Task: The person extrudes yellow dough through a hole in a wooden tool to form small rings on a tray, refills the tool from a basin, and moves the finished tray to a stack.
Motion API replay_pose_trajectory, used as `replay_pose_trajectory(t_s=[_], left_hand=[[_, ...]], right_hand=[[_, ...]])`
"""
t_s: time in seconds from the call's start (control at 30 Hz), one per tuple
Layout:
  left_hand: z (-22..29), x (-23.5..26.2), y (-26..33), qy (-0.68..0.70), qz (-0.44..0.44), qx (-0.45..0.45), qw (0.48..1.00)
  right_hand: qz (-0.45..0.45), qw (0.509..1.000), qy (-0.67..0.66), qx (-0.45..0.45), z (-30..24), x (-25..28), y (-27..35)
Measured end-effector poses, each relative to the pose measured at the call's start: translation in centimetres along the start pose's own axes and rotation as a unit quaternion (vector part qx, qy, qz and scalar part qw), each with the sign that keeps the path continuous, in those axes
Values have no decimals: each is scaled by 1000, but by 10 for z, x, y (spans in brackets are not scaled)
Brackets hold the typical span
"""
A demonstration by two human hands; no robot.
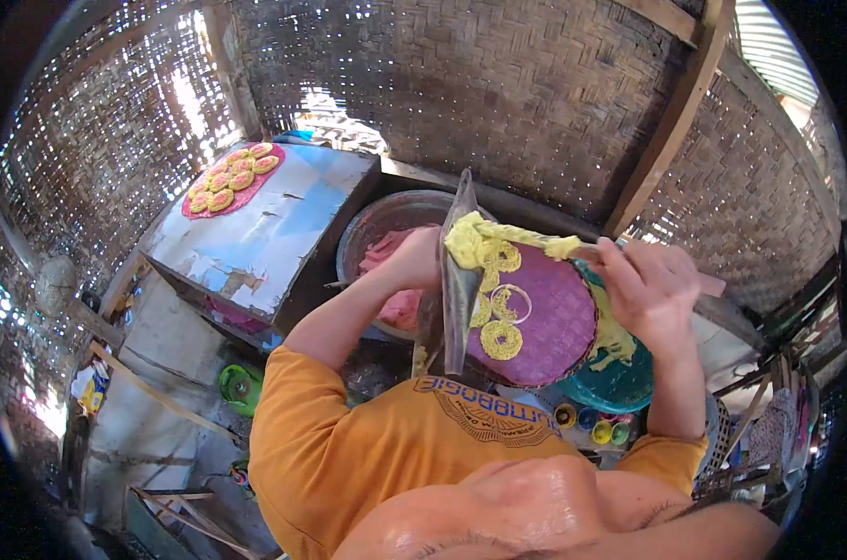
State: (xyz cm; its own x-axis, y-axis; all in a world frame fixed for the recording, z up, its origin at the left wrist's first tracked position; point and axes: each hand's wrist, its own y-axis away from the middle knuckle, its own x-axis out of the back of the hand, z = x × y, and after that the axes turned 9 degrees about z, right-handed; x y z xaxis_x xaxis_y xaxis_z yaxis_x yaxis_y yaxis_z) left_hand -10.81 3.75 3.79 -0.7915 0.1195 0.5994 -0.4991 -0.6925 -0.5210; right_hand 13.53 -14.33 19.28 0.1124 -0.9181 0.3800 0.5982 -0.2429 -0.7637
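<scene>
My left hand [422, 256] is at a grey, plastic-looking sheet [456, 317], which stands nearly edge-on and hides its fingers. A lump of soft yellow dough [470, 241] clings to the sheet's upper part. My right hand [652, 285] is closed round a flat spatula [587, 250], its blade smeared with yellow dough and reaching left toward the lump. Below lies a round purple woven tray [554, 322] bearing several lacy yellow dough rings [501, 341] along its left side. A thin white ring [526, 303] lies around part of one piece.
Behind my left forearm, a large grey basin [414, 201] holds pink dough [395, 247]. A teal basin [620, 387] with yellow dough sits right of the tray, near small coloured cups [587, 420]. On a worn box [311, 201] at left, finished-looking pieces [221, 199] rest on pink backing.
</scene>
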Motion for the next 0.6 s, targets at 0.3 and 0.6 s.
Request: replay_pose_trajectory(t_s=[0.3, 0.6], left_hand=[[34, -19, -1, -57, -27, -38, 997], [3, 10, 4, 5, -13, 5, 1000]], right_hand=[[-85, 991, -51, 88, -42, -37, 12], [-38, 996, -64, -43, -7, -10, 31]])
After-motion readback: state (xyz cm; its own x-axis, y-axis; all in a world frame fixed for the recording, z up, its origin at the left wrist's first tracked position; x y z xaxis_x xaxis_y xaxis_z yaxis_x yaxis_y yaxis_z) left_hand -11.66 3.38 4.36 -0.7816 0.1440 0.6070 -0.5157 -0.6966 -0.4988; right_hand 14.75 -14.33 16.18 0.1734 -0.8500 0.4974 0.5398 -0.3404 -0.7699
